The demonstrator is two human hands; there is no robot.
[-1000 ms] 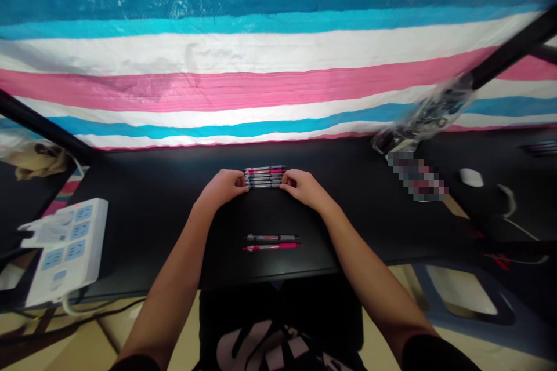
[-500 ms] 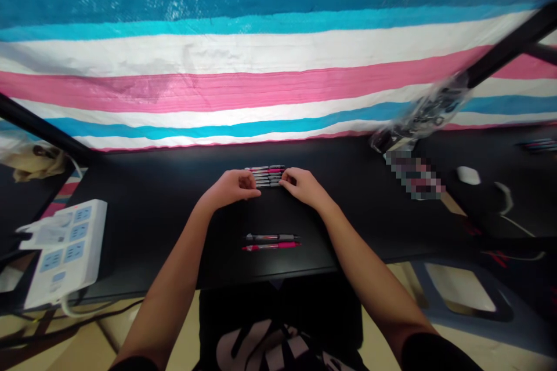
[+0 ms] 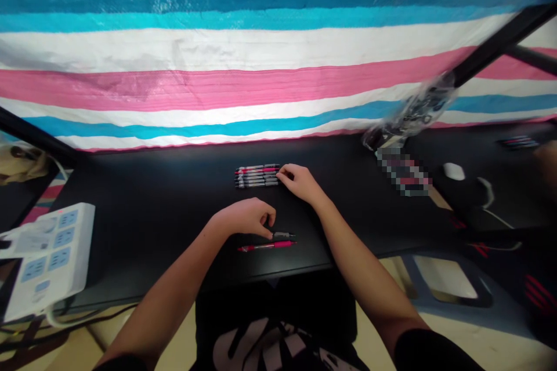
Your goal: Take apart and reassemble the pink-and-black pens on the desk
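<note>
Several pens lie side by side in a tidy row on the black table. My right hand rests against the right ends of that row, fingers curled and touching the pens. My left hand is nearer the front edge, pinching the grey pen with thumb and fingers; most of that pen is hidden under the hand. A pink pen lies just in front of it, untouched.
A white power strip sits at the left front corner. To the right are a clear plastic bag, a white mouse, cables and more pens. A striped tarp hangs behind the table.
My left hand has left the row of pens and come back toward me onto the grey pen. My right hand stays at the row's right end. The view has shifted slightly right.
</note>
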